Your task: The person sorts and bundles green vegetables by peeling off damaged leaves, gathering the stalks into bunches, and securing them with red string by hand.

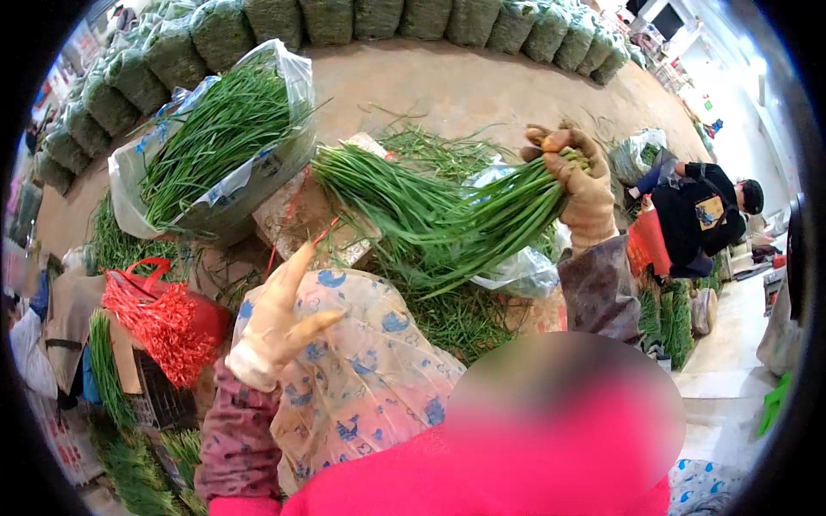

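Observation:
My right hand (587, 185), in a tan glove with browned fingertips, is closed round the pale ends of a bunch of long green stalks (508, 219). The leaves trail left and down from it. Another bunch (361, 172) lies across a speckled block (292, 211), its cut ends to the left. My left hand (288, 314), in a pale glove, is over my patterned apron (353, 353), thumb spread from the other fingers. A thin red string (325, 232) passes by its fingertips; whether it touches them is unclear.
An open plastic bag of green stalks (219, 138) stands at upper left. Red ties (155, 322) hang over a red bag (202, 314) at left. Loose greens (456, 322) litter the floor. Filled sacks (224, 34) line the back. A person in black (701, 211) is at right.

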`<state>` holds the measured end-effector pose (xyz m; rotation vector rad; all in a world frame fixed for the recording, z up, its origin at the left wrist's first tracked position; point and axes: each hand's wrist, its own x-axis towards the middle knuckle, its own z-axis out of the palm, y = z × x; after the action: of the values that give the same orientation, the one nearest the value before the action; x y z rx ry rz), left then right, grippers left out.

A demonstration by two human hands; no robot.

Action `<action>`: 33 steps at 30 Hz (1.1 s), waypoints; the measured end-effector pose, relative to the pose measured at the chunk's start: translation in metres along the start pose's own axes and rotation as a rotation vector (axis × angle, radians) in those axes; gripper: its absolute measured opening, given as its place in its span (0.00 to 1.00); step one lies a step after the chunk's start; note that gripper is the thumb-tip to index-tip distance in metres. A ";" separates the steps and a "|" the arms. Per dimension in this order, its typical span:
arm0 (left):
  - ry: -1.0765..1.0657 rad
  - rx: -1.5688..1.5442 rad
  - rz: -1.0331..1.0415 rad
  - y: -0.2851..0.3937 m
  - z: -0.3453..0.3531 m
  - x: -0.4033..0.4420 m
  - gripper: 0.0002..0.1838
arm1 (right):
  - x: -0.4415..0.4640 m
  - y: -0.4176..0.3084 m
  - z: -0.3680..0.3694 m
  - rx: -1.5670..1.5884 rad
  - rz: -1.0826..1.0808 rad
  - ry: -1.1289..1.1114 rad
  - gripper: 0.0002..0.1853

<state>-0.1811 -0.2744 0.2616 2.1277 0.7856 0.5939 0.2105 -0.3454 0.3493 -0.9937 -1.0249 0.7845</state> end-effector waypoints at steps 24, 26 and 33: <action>0.444 -1.689 -0.271 0.002 0.130 0.119 0.31 | -0.072 0.104 0.105 -0.787 0.725 -0.282 0.54; 0.525 -1.627 -0.428 -0.019 0.142 0.124 0.31 | -0.060 0.127 0.091 -0.788 0.718 -0.357 0.50; 0.269 -1.061 -0.401 -0.119 0.156 0.154 0.58 | 0.046 0.186 0.063 -1.263 0.417 -0.423 0.33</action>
<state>-0.0144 -0.1853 0.0982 0.9088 0.7625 0.8363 0.1530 -0.2194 0.2028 -2.2282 -1.7705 0.6475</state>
